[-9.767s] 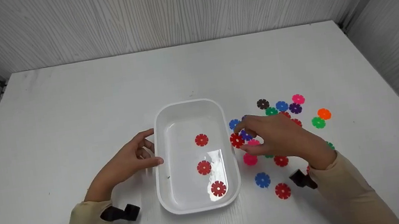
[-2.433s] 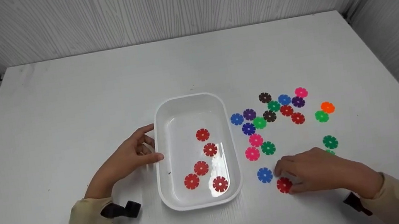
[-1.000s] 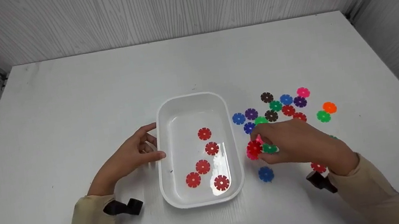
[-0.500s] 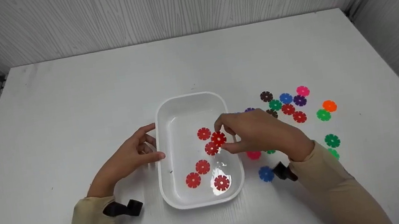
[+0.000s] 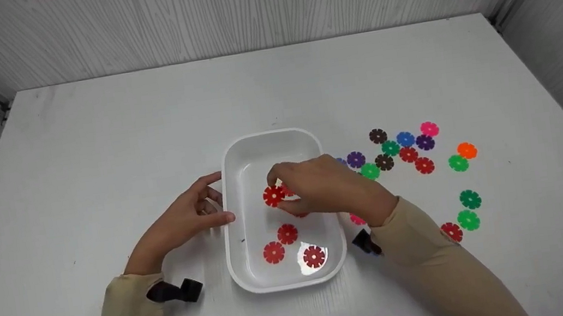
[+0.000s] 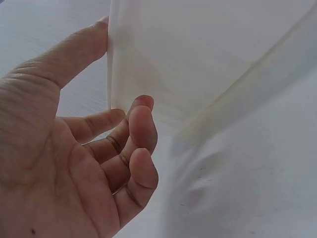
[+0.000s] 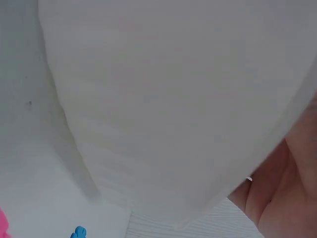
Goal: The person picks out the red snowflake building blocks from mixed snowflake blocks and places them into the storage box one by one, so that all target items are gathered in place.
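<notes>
In the head view, a white plastic tray (image 5: 247, 185) stands mid-table with several red notched discs lying on its floor, one of them a red disc (image 5: 314, 256) near the front. At its left side my left hand (image 5: 185, 215) holds the rim, thumb on the edge and the other fingers bent against the outer wall, as the left wrist view shows. Over the tray, my right hand (image 5: 326, 184) pinches another red disc (image 5: 269, 198) between thumb and forefinger, partly covering two red discs below. In the right wrist view the tray wall (image 7: 173, 99) hides the fingertips.
Right of the tray lie loose notched discs, including an orange disc (image 5: 467, 150), a brown disc (image 5: 378, 136) and a purple disc (image 5: 356, 159). A red disc (image 5: 451, 232) sits beside the right sleeve (image 5: 439, 262). Grey wood-grain panels (image 5: 239, 15) stand behind the table.
My right hand picked up a red disc from the table's front right and carried it leftward over the tray. More red discs lie in the tray than earlier. The left hand stays at the rim.
</notes>
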### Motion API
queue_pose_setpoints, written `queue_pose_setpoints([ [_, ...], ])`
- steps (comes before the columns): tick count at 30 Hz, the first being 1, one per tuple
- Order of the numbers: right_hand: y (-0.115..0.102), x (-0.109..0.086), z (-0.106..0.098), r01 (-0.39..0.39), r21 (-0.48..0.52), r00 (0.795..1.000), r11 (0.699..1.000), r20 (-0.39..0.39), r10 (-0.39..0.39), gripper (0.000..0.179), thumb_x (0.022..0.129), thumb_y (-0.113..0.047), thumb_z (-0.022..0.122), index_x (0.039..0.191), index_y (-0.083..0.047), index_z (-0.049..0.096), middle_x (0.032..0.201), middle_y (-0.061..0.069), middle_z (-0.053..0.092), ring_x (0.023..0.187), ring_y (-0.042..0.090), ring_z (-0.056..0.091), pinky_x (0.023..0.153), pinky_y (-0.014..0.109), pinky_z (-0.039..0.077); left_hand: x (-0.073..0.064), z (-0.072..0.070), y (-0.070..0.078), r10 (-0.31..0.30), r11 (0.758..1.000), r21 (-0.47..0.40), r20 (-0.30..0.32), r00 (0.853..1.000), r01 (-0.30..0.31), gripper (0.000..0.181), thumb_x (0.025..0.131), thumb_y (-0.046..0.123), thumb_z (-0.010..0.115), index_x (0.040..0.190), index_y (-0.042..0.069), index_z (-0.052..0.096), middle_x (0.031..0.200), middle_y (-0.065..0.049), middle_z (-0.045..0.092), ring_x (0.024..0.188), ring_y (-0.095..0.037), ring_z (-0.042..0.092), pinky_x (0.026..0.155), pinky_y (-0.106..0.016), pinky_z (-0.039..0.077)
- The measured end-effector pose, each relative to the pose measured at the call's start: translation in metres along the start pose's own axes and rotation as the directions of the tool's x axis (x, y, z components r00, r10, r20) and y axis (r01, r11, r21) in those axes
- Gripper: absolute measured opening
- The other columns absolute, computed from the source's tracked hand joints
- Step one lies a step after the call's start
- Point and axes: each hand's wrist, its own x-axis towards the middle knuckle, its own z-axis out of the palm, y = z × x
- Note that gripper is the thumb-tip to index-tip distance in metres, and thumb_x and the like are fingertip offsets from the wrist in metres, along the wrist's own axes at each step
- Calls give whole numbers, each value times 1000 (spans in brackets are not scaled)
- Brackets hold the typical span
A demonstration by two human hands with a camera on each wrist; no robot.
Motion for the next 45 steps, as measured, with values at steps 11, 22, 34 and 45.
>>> queue_pose_setpoints([
  [11, 7, 6, 4, -50, 25, 999, 998, 10, 50, 67, 85, -38, 73, 143, -21, 43, 112, 2, 68, 85, 16, 69, 79, 34, 56, 0, 1, 1, -9, 1000, -2, -3, 1000, 9, 82, 83, 30, 75, 150, 14, 31, 113, -13, 54, 85, -17, 60, 72, -29, 48],
  [22, 27, -17, -7, -44, 82, 994, 996, -97, 52, 66, 82, -34, 77, 139, -21, 46, 106, 5, 68, 86, 19, 67, 71, 32, 58, 1, 1, 3, -6, 1000, 6, -12, 1000, 6, 79, 84, 27, 74, 149, 15, 32, 113, -13, 54, 85, -19, 58, 71, -30, 48],
  [34, 90, -70, -28, -226, 134, 968, 965, -81, 238, 64, 84, -31, 75, 140, -18, 46, 101, 6, 63, 79, 17, 58, 64, 28, 53, -1, 0, 3, 3, 1000, 15, -8, 1000, -3, 80, 84, 30, 74, 149, 15, 31, 113, -13, 56, 86, -19, 60, 74, -30, 48],
  [45, 132, -111, -33, -343, 106, 935, 933, -56, 350, 68, 83, -32, 76, 141, -17, 43, 104, 9, 62, 83, 21, 59, 66, 34, 54, -2, 1, 4, -10, 1000, 3, -11, 1000, 10, 80, 84, 28, 74, 150, 15, 30, 114, -12, 55, 87, -19, 59, 74, -30, 48],
])
